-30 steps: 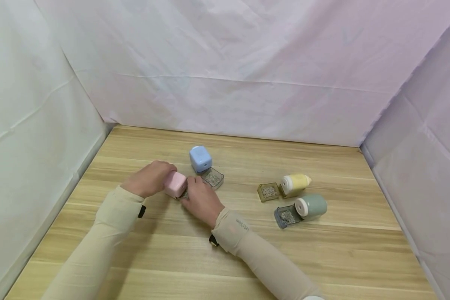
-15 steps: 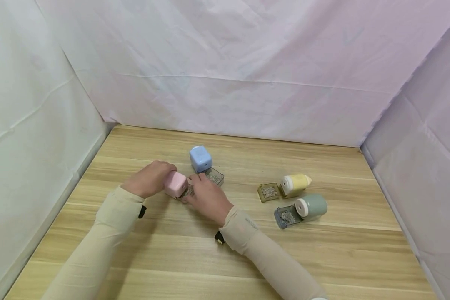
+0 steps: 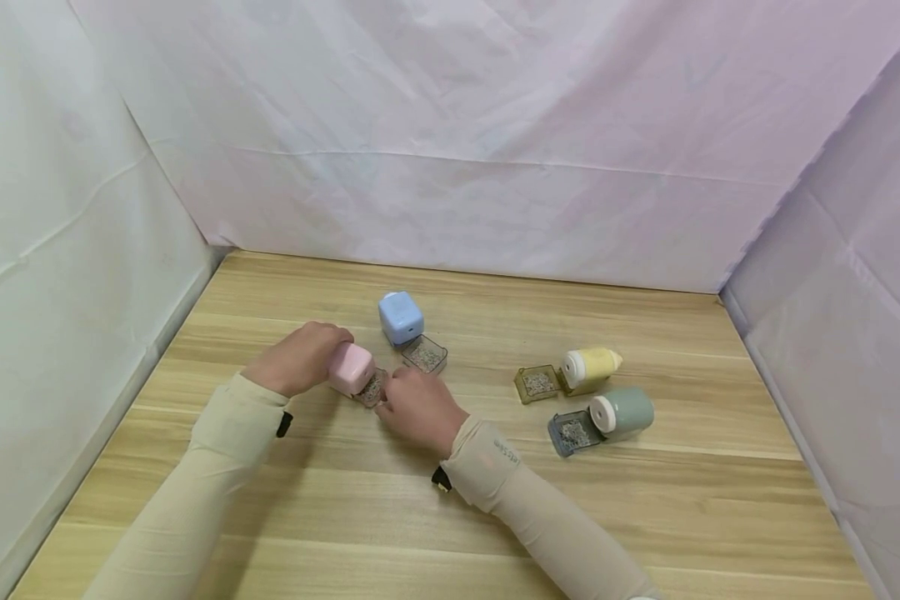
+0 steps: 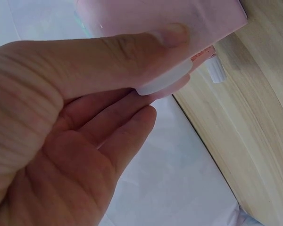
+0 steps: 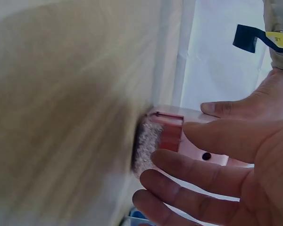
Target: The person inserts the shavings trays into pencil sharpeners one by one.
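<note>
My left hand point(image 3: 328, 350) grips a pink box-shaped sharpener point(image 3: 351, 368) on the wooden table point(image 3: 495, 517). In the left wrist view the thumb lies across the pink sharpener point(image 4: 155, 14) and the other fingers curl beneath it. A small drawer full of grey shavings point(image 3: 372, 388) sticks out of its right side. My right hand point(image 3: 392, 390) is at that drawer. In the right wrist view the right hand's fingers point(image 5: 212, 141) are nearly straight, their tips beside the drawer point(image 5: 155, 136), and no pinch shows.
A blue sharpener point(image 3: 401, 317) stands behind, its drawer point(image 3: 424, 355) pulled out beside it. To the right lie a yellow sharpener point(image 3: 591, 369) and a green sharpener point(image 3: 621, 412), each with a drawer of shavings out. Cloth walls close in three sides.
My right hand has drawn back to the right, and the shavings drawer now shows outside the pink sharpener. The left hand has stayed in place.
</note>
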The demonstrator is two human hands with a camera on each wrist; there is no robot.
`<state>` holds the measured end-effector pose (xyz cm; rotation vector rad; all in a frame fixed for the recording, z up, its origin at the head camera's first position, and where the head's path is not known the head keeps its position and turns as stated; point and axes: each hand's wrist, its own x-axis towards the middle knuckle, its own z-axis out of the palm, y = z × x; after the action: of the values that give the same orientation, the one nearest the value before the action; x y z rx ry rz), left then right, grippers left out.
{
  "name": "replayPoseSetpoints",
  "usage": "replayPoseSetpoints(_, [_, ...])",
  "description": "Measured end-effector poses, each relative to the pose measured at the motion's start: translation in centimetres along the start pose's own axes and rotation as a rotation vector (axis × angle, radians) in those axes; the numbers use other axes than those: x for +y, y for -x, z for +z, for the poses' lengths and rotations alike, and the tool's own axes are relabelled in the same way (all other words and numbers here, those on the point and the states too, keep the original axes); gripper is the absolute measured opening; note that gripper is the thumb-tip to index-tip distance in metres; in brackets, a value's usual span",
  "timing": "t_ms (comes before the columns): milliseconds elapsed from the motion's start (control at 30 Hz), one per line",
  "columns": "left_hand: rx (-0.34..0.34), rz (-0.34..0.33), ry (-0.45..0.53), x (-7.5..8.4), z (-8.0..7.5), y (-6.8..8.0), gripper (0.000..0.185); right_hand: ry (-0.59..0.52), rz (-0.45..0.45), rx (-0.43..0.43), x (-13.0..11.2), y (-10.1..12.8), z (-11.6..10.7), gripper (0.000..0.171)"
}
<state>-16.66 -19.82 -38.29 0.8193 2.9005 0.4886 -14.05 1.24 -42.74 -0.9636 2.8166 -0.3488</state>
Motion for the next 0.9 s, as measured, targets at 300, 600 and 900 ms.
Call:
replayPoseSetpoints(300, [0.001,-0.006,0.012,-0.34,0.09,-0.11,0.038,0.014,-0.04,-0.027,-0.16,-0.19,0.51,0.02])
replayPoseSetpoints(600, [-0.009,-0.016,0.018,-0.57,0.26,-0.19,0.04,0.027,-0.041,-0.027,-0.42,-0.41,0.71,0.02])
replayPoseSetpoints(900, [0.0,-0.025,0.027,-0.43,0.23,-0.09,0.04,0.043,-0.064,-0.016,-0.49,-0.56,0.77,0.019])
